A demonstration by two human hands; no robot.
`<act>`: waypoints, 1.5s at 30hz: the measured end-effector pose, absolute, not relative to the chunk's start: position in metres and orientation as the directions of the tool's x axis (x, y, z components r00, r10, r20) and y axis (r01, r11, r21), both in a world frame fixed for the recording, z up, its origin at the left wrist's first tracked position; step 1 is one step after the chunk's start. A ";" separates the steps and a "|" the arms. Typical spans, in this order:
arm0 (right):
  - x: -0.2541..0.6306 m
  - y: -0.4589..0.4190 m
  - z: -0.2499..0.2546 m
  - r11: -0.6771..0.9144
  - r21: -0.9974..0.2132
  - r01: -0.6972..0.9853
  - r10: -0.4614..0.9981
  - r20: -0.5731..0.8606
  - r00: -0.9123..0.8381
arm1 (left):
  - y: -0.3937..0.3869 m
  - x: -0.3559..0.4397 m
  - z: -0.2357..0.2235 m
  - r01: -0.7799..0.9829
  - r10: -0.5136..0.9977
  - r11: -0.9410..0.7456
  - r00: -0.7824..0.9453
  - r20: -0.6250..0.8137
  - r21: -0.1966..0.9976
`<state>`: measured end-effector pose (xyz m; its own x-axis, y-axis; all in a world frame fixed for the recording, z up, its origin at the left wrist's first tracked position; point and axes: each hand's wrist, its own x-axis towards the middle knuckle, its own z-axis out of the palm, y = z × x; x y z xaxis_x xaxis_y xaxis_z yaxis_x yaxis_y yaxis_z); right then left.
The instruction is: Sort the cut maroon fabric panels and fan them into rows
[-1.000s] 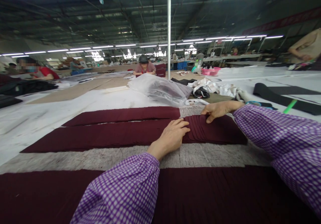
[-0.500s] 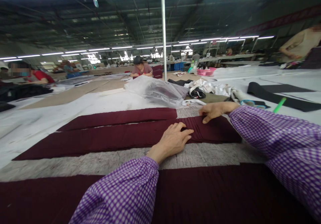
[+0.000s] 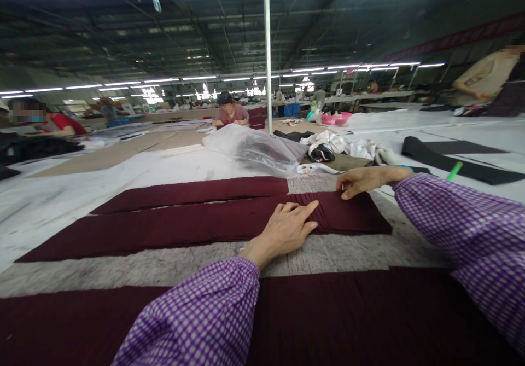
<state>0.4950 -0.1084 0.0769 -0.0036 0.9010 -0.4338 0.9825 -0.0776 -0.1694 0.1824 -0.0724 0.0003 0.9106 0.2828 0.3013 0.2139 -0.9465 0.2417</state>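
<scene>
My left hand [image 3: 284, 232] lies flat with spread fingers on a long maroon fabric strip [image 3: 164, 232], on top of slight gathers. My right hand [image 3: 365, 183] rests on the strip's far edge near its right end, with fingers curled down. A purple gingham sleeve covers each forearm. A narrower maroon strip [image 3: 192, 190] lies just beyond, with a thin gap between them. Grey mottled backing [image 3: 328, 255] shows below the strip, and a wide maroon fabric panel [image 3: 328, 317] spreads under my arms.
White paper [image 3: 77, 183] covers the long table. A clear plastic bag [image 3: 250, 150], white cloth [image 3: 340, 146], a black strip [image 3: 447, 161] and a green marker [image 3: 454, 171] lie beyond my hands. Co-workers [image 3: 230, 112] sit and stand around the hall. A white pole [image 3: 267, 48] rises ahead.
The gathers under my hands look flatter. My right hand has slid rightward along the strip's far edge, and my left hand has shifted slightly right. The view has turned slightly.
</scene>
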 end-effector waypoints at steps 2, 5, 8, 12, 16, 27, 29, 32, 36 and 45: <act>0.503 -0.113 0.076 -0.112 -0.191 0.975 0.897 -0.443 0.017 | -0.074 0.183 0.001 0.200 0.266 -0.951 0.917 0.297 0.234; 0.513 -0.119 0.072 -0.166 -0.226 0.960 0.890 -0.454 0.047 | -0.073 0.183 -0.001 0.190 0.252 -0.956 0.924 0.289 0.225; 0.517 -0.123 0.067 -0.194 -0.253 0.948 0.892 -0.448 0.063 | -0.072 0.183 -0.002 0.192 0.251 -0.956 0.925 0.286 0.220; 0.520 -0.123 0.062 -0.184 -0.265 0.947 0.894 -0.445 0.049 | -0.072 0.183 -0.003 0.187 0.245 -0.957 0.930 0.274 0.220; 0.523 -0.121 0.061 -0.153 -0.265 0.952 0.894 -0.447 0.020 | -0.073 0.182 -0.002 0.192 0.252 -0.954 0.930 0.268 0.228; 0.521 -0.118 0.065 -0.057 -0.206 0.977 0.910 -0.413 -0.034 | -0.077 0.184 0.006 0.203 0.263 -0.947 0.934 0.240 0.249; 0.519 -0.118 0.067 -0.047 -0.193 0.980 0.911 -0.411 -0.038 | -0.076 0.184 0.007 0.206 0.267 -0.945 0.934 0.237 0.255; 0.516 -0.117 0.069 -0.039 -0.190 0.981 0.906 -0.421 -0.046 | -0.076 0.184 0.008 0.204 0.265 -0.945 0.935 0.235 0.254; 0.514 -0.118 0.069 -0.058 -0.190 0.980 0.908 -0.419 -0.028 | -0.078 0.182 0.008 0.203 0.260 -0.949 0.936 0.239 0.241; 0.515 -0.120 0.065 -0.120 -0.226 0.967 0.909 -0.416 0.016 | -0.077 0.183 0.004 0.209 0.274 -0.947 0.922 0.274 0.244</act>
